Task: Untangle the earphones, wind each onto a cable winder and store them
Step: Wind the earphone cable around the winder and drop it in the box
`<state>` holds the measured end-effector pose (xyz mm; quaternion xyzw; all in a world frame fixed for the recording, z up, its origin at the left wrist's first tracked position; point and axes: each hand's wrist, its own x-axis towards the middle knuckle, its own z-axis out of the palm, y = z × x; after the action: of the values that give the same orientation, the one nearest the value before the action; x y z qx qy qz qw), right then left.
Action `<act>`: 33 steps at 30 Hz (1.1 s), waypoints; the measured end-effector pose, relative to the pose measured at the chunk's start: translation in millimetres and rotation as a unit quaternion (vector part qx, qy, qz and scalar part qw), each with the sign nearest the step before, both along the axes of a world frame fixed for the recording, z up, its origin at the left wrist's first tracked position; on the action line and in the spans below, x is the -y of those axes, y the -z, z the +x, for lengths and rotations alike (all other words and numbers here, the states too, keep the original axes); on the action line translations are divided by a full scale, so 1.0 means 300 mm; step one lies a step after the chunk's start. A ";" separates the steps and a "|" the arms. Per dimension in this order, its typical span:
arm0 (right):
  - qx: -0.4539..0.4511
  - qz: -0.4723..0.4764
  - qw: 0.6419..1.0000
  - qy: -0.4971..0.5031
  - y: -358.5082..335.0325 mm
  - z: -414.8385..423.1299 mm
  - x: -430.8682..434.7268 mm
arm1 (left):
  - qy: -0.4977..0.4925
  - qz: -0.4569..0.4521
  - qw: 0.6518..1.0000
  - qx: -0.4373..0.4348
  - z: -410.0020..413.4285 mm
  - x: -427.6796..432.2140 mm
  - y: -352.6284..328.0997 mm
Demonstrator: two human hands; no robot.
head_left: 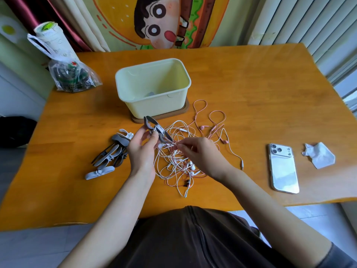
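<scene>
Left hand (142, 147) gripped grey winder (149, 121), white cable (159, 130) partly wound on. Right hand (198, 151) pinched strand (173, 145) at tangle (179, 161), heaped on worktop (251, 93) before cream box (154, 105). Winding step, I reckoned. Next: tease strand free, feed another turn.

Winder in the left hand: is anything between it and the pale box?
Nothing visible stands between the winder and the open box just behind it. Its white cable does run into the tangle, where the right hand pinches it.
</scene>
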<state>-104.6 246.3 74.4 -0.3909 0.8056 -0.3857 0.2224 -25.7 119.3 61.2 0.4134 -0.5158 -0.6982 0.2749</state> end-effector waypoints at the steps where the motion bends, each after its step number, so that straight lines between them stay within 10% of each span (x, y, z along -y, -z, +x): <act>1: -0.013 0.006 1.000 -0.007 -0.003 0.005 0.001 | 0.007 -0.044 0.999 0.028 0.001 0.000 0.005; 8: -0.024 -0.005 1.000 0.013 -0.067 -0.051 -0.006 | 0.221 -0.242 0.931 0.163 0.027 0.043 0.076; 14: -0.033 0.001 0.999 0.037 -0.082 -0.121 -0.022 | 0.370 -0.167 0.910 0.082 0.048 0.014 0.017; 33: 0.140 -0.054 0.987 0.058 -0.012 -0.089 -0.036 | 0.298 -0.008 0.949 -0.101 0.042 -0.013 -0.050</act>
<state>-131.1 257.2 78.0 -0.2967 0.7660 -0.4916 0.2892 -13.1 123.2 76.1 0.1664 -0.5903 -0.7824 0.1080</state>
